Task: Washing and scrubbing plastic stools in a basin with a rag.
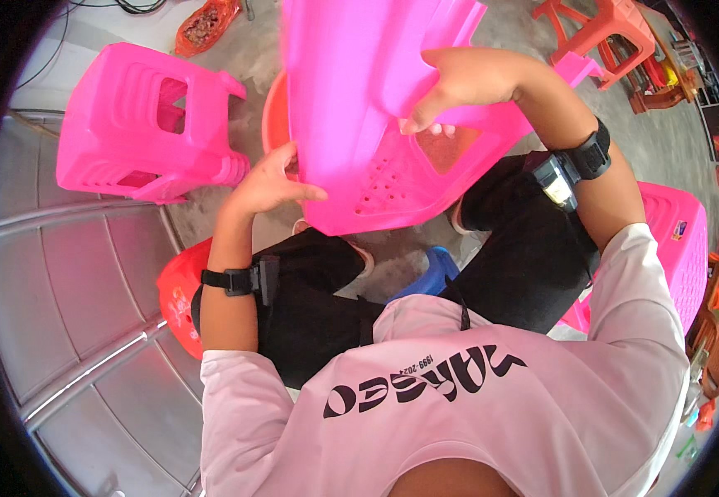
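Observation:
A bright pink plastic stool [341,105] is held tilted in front of me, above the floor between my knees. My left hand [272,180] grips its left edge, with the thumb lying on the near face. My right hand [468,84] holds the stool's right side; its fingertips show through the cut-out beneath the thumb. Small round holes dot the panel near that opening. Partly hidden behind the stool is an orange plastic basin [275,115]. Black straps with small devices circle both my forearms.
Another pink stool [129,124] lies at the left, beside metal panels [86,279]. A red plastic item [179,298] sits by my left leg, a blue one [431,273] between my legs. A pink stool [673,242] is at my right, an orange stool [626,31] farther off.

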`<state>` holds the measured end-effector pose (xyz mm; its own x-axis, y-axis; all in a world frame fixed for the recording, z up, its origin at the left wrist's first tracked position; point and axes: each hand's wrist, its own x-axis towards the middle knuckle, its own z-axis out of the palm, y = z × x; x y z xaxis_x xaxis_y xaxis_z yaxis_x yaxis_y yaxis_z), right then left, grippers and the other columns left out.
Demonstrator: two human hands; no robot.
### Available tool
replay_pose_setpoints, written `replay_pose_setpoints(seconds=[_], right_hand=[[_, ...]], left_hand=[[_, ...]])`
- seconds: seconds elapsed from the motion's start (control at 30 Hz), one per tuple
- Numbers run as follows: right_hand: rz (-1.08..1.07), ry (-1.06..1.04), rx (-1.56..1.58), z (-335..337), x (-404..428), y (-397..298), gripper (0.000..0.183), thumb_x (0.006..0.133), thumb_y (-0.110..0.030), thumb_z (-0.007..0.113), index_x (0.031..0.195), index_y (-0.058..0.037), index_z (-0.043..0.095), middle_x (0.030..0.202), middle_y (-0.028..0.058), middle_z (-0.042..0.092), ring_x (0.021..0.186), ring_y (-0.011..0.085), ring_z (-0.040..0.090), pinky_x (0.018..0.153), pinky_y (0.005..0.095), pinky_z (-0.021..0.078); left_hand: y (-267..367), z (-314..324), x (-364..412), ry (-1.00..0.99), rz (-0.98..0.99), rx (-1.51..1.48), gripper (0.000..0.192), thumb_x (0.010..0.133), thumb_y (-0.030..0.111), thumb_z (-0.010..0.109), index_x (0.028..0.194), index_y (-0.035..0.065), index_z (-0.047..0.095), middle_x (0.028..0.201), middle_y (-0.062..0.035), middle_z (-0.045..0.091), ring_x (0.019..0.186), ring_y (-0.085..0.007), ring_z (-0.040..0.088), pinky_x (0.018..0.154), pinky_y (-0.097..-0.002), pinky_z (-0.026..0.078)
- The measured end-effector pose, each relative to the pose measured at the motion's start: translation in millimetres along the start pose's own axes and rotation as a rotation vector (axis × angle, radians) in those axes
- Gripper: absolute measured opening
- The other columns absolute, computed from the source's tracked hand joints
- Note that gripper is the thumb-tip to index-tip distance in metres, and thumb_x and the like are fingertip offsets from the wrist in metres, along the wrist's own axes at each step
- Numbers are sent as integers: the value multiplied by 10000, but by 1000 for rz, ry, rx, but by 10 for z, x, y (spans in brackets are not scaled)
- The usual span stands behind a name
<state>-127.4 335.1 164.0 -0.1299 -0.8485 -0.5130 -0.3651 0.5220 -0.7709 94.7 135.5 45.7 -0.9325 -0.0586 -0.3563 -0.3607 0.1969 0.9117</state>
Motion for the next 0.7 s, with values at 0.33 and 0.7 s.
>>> replay_pose_setpoints(seconds=[0.33, 0.7], right_hand=[[-220, -263, 171, -373, 77, 384, 334, 781, -178, 678, 1022, 46, 620, 757, 87, 615, 640, 145, 581, 612, 281, 490], [-153, -491, 468, -509, 628, 756, 457, 782, -238, 668, 1111, 61, 561, 914, 145, 649, 826, 214, 627, 755, 330, 505]], left_hand=[[143, 135, 10, 83, 186, -97, 544, 655, 39, 790, 1132, -10, 532, 1037, -28, 599, 956, -111, 551, 866, -292, 449], [224, 41, -28, 193, 188, -115, 385, 705, 16, 740, 1051, -18, 576, 936, -26, 623, 847, -101, 578, 784, -271, 485]])
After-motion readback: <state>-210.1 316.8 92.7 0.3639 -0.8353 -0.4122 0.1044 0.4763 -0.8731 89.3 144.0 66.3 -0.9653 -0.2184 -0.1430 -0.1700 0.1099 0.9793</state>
